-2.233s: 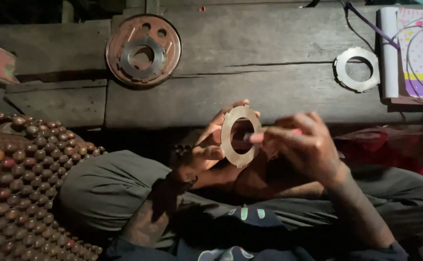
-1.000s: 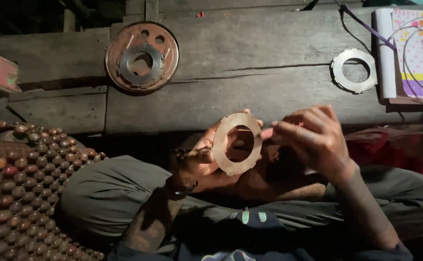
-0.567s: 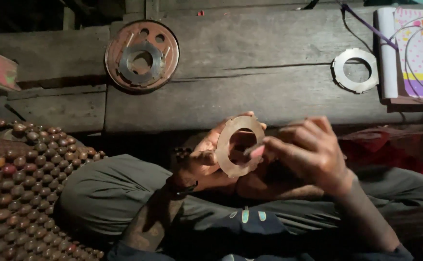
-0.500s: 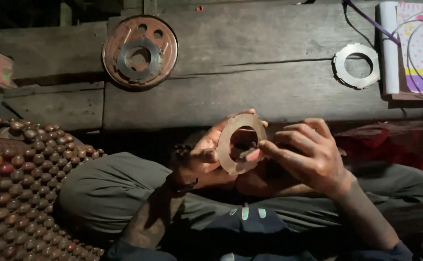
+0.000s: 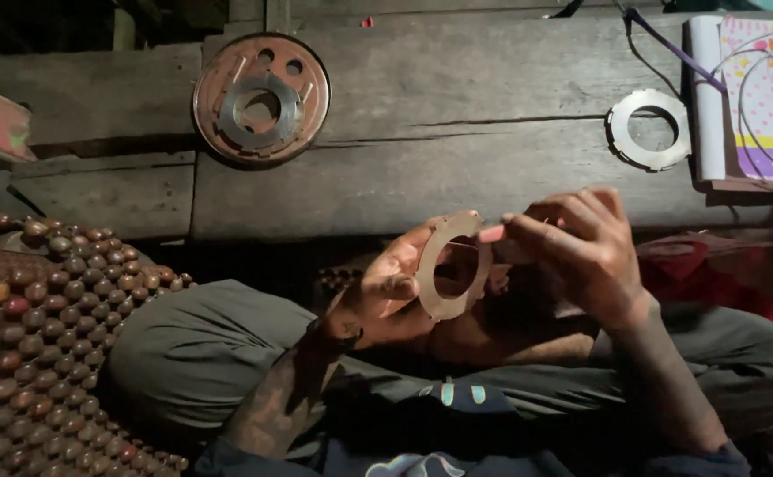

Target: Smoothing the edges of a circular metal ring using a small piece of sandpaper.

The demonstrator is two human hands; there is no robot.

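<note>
My left hand [image 5: 386, 283] holds a flat pale ring-shaped plate [image 5: 451, 265] upright above my lap, fingers gripping its left edge. My right hand [image 5: 580, 252] is closed around a small pinkish tool or strip [image 5: 492, 233] and presses its tip against the ring's upper right edge. Both hands hover over my crossed legs in dark grey trousers [image 5: 210, 353].
On the wooden plank floor [image 5: 457, 168] ahead lie a rusty round disc [image 5: 261, 99] with a metal toothed ring on it, and another toothed ring [image 5: 649, 129] at right. A colourful book [image 5: 757, 97] sits far right. A beaded wooden mat [image 5: 24, 336] lies at left.
The ring has been turned and tilted slightly in my left hand, while my right hand kept working along its edge. The other objects stayed put.
</note>
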